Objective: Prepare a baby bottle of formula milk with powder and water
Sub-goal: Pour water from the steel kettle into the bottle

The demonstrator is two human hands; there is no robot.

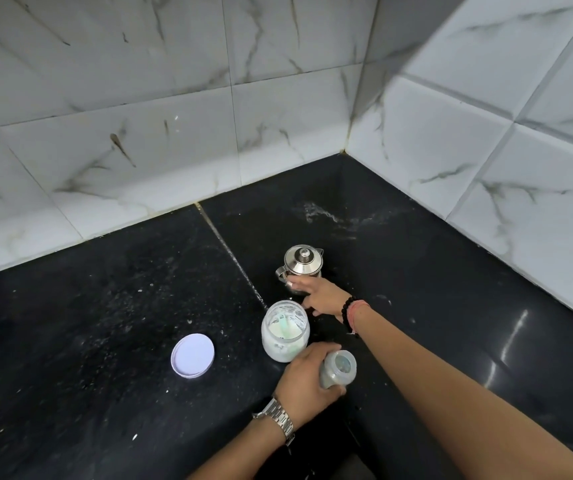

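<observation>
- Head view, black stone counter (105,306) in a corner of white marbled wall tiles (139,98), speckled with pale flecks and smears.
- Left hand (307,377) curled round the baby bottle (337,369), gripping its body; bottle open-topped, tilted, mouth facing the camera, held low over the counter's near part. Contents not legible.
- Metal-link wristwatch (278,419) on the left wrist.
- Right hand (319,296) reaching across to the steel jug (301,266), fingers extended, fingertips (292,284) touching the jug's lower side near its handle. Whether closed around the handle cannot be told; no clear grip visible.
- Black bead bracelet (347,313) and red thread on the right wrist.
- Steel jug upright on the counter, domed lid with knob in place, spout toward the far right, standing well behind the bottle.
- Clear powder jar (285,332) upright and uncapped between jug and bottle, just beside the left hand; white powder coating its inner wall and lying at the bottom.
- Pale green scoop (287,325) resting inside the powder jar, leaning on the powder.
- White round lid (192,355) lying flat on the counter to the left of the powder jar, apart from it, inner side up.
- Pale streak of spilled residue (326,216) on the counter toward the far corner, well behind the jug.
- Pale object at the lower left edge, too cropped to identify.
</observation>
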